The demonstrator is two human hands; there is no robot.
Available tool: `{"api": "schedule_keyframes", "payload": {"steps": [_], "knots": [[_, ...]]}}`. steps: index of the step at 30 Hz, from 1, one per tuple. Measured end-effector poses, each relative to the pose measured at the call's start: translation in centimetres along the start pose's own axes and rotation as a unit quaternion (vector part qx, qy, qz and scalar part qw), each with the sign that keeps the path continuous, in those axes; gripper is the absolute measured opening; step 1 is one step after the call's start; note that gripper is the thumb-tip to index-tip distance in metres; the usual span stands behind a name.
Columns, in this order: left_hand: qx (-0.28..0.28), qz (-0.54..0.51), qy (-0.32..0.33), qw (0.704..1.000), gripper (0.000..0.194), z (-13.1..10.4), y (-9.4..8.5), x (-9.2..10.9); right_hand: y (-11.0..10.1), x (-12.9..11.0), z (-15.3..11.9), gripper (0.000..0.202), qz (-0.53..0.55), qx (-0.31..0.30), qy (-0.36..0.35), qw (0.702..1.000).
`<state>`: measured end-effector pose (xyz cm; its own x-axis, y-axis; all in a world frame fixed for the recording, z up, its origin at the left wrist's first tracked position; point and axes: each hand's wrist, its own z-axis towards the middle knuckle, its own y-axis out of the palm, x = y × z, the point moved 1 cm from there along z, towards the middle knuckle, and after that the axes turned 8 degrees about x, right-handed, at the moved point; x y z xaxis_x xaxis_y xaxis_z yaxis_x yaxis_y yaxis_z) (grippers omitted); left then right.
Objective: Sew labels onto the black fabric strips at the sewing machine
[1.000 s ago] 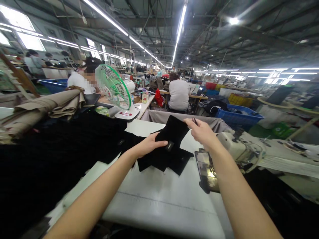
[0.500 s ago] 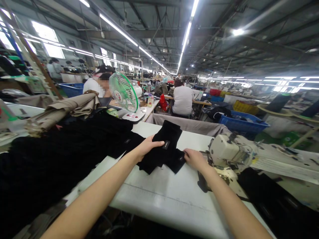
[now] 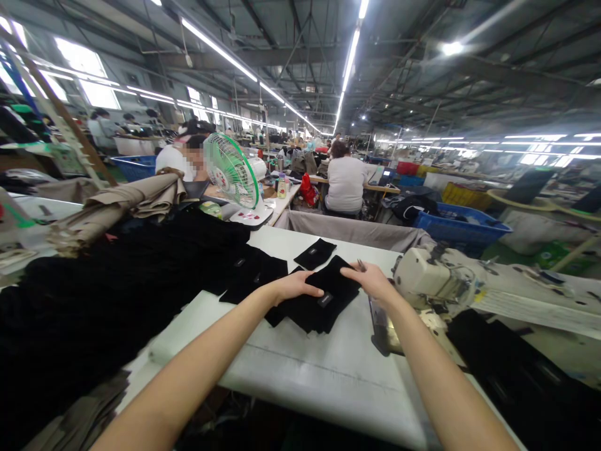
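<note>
My left hand (image 3: 298,287) grips a small stack of black fabric pieces (image 3: 340,285), its thumb on top beside a small dark label (image 3: 325,299) and its fingers hidden underneath. At the stack's upper right corner, my right hand (image 3: 372,280) pinches the fabric edge between thumb and fingers. A small pointed metal tool (image 3: 360,265) sticks out of that same hand; its kind is unclear. Just beyond the stack, a separate black labelled piece (image 3: 315,253) lies flat on the white table (image 3: 300,363). More black labelled pieces (image 3: 256,266) lie to the left.
A sewing machine (image 3: 432,282) stands close by my right forearm, with black fabric (image 3: 511,369) beside it. Black cloth (image 3: 107,300) is heaped on the left, below folded beige cloth (image 3: 122,200). A green fan (image 3: 235,172) and a seated person (image 3: 346,181) are farther off.
One labelled piece now lies apart on the table, beyond the stack. My right hand has moved up to the stack's top corner; my left hand has shifted slightly right and down.
</note>
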<state>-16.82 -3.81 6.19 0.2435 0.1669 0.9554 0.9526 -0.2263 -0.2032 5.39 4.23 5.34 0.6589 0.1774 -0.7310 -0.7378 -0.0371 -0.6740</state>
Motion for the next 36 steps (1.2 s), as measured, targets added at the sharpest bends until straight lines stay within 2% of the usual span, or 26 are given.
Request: {"api": "schedule_keyframes", "payload": {"steps": [1,3,5,8,11,14,18,22,24,25,27,31,33,36], "knots": [[0.03,0.078,0.015,0.996,0.038,0.3,0.5,-0.2,0.2,0.2,0.2,0.033,-0.022,0.004,0.011,1.0],[0.106,0.219,0.04,0.969,0.029,0.5,1.6,-0.6,0.7,0.6,0.4,0.026,-0.072,0.005,0.037,0.997],[0.162,0.294,0.043,0.941,0.027,0.4,2.8,-0.9,1.4,1.2,0.6,0.026,-0.115,-0.01,0.062,0.991],[0.189,0.35,0.029,0.917,0.035,-0.1,4.2,-1.2,2.3,1.9,0.9,0.032,-0.152,-0.046,0.091,0.983],[0.176,0.381,-0.002,0.908,0.043,0.0,4.3,-1.0,2.6,2.0,1.3,0.033,-0.159,-0.094,0.106,0.977],[0.146,0.388,-0.022,0.91,0.044,0.7,3.7,-0.5,2.1,1.6,1.8,0.031,-0.146,-0.135,0.097,0.975],[0.13,0.371,-0.004,0.919,0.035,0.3,3.3,-0.1,0.2,0.4,1.8,0.021,-0.111,-0.134,0.055,0.983],[0.097,0.186,-0.018,0.978,0.036,-3.3,3.4,-0.8,-1.6,-1.0,0.7,0.002,-0.038,-0.151,-0.002,0.988],[0.084,0.115,-0.015,0.99,0.039,-5.7,2.8,-1.2,-1.5,-1.8,0.1,0.001,-0.01,-0.183,-0.021,0.983],[0.095,0.11,-0.009,0.989,0.038,-6.8,2.2,-1.3,-1.1,-2.3,-0.1,0.001,-0.003,-0.195,-0.029,0.98],[0.155,0.144,0.001,0.977,0.029,-8.3,0.4,-1.6,0.5,-3.3,-0.2,0.004,-0.002,-0.199,-0.041,0.979],[0.3,0.285,-0.002,0.911,0.015,-8.7,-3.6,-2.4,5.5,-5.4,0.7,0.012,-0.034,-0.141,-0.043,0.988],[0.324,0.35,-0.019,0.879,0.015,-8.2,-4.7,-3.0,8.0,-6.1,1.3,0.019,-0.054,-0.131,-0.03,0.989],[0.311,0.412,-0.079,0.853,0.018,-7.6,-4.7,-3.7,10.3,-6.4,1.5,0.025,-0.074,-0.143,-0.015,0.987]]}}
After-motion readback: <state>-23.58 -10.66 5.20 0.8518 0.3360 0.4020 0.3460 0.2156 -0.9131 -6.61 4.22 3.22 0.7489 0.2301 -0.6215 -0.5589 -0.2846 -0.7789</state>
